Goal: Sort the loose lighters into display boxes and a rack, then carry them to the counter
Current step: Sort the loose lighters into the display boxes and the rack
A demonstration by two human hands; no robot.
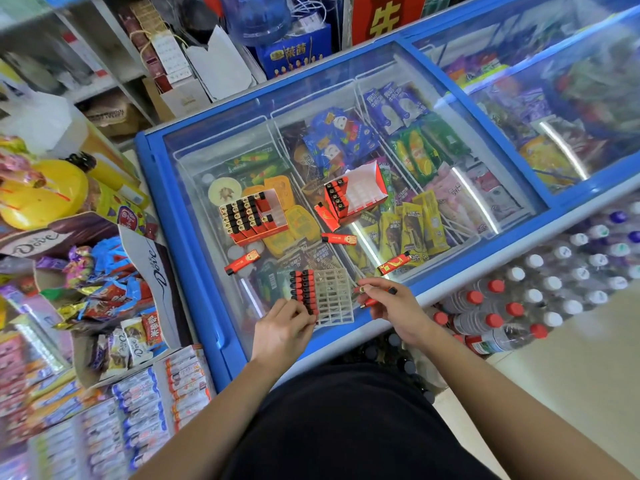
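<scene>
As left hand (282,329) grips the rack (334,296) at the freezer rim (214,341), right hand (391,306) pinches lighters (375,290).

Left grip (284,328) and right grip (390,305) curled, pinching.

Gloss is showing on nearly everything on the freezer top.
The glass lid (194,157) is shining smooth and throwing glare, and its blue frame (152,174) is looking like glossy plastic. The red lighters (242,262) are gleaming as slick plastic with black caps. The near rack (334,296) is looking like a pale, matt plastic lattice. The display boxes (263,235) are showing printed cardboard. On the left, candy wrappers (104,299) are glinting like foil.
</scene>
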